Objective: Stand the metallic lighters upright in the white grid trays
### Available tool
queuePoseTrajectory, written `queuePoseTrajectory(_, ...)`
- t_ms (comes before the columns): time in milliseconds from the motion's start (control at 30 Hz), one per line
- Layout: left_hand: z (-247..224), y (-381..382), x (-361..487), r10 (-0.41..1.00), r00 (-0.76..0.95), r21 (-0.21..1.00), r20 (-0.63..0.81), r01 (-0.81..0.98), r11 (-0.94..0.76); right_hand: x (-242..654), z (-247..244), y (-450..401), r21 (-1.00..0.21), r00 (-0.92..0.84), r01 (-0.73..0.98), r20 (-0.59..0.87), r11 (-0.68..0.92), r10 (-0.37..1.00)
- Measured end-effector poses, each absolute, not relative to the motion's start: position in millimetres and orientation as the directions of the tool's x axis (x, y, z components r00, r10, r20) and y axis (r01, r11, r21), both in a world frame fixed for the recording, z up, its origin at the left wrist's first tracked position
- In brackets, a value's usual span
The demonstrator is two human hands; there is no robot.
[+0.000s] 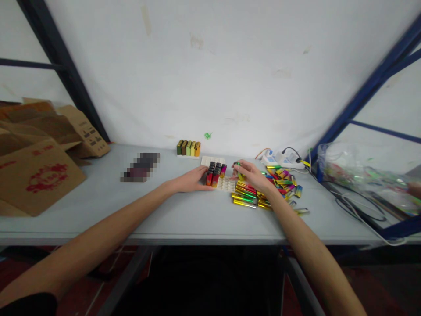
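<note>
A white tray (226,184) with rows of round holes lies on the table in front of me. Lighters (215,174) with black tops and shiny red-orange bodies stand upright in its left part, beside a purple-and-yellow one (223,170). My left hand (192,180) is wrapped round the tray's left end, thumb in front and fingers behind. Above the tray's right side, my right hand (251,174) pinches a yellow-green lighter (241,176); its fingers partly cover it. Just right of the tray is a loose heap of shiny lighters (245,194) in gold, green, red and purple, partly under my right forearm.
Behind the tray lies another white holed tray (213,160). A block of green, brown and yellow lighters (188,148) stands by the wall. Cardboard boxes (42,175) fill the left end. Power strips (283,160), cables and plastic bags (355,169) lie right. A pixelated item (140,167) is left.
</note>
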State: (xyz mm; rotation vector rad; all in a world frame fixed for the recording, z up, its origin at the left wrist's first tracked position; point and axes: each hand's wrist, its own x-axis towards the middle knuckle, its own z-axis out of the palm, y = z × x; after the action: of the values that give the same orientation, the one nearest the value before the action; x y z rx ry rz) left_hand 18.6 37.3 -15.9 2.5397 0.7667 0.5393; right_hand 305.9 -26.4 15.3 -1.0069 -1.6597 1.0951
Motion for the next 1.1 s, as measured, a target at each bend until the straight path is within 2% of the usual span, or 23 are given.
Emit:
queuePoseTrajectory(133,-15.9,37.5,18.6,0.583,0.774,0.502,0.246,0.413,-0.76,303.6,18.7,-26.8,-0.911,-0.251,0.233,0.283,0.341,0.926)
queuePoseTrajectory(300,-16.3,37.2,18.1,0.576,0.779,0.485,0.248,0.415,-0.77,302.8,11.9,-21.1,-0.914,-0.157,0.271,0.267,0.302,0.951)
queuePoseTrajectory(433,-16.7,36.5,18.2,0.581,0.772,0.479,0.256,0.42,-0.77,295.1,4.3,-17.8,-0.806,-0.021,0.491,0.369,0.331,0.929)
queuePoseTrajectory(567,-16.7,36.5,18.6,0.58,0.771,0.488,0.262,0.413,-0.769,283.7,4.9,-21.0,-0.684,0.001,0.651,0.434,0.329,0.901)
queuePoseTrajectory(767,-16.1,36.3,19.0,0.593,0.769,0.498,0.239,0.427,-0.755,276.9,10.0,-25.8,-0.629,-0.047,0.701,0.43,0.337,0.901)
queuePoseTrajectory(1100,-14.5,34.8,18.2,0.589,0.77,0.506,0.246,0.416,-0.756,280.4,9.7,-25.0,-0.633,-0.07,0.678,0.451,0.373,0.89)
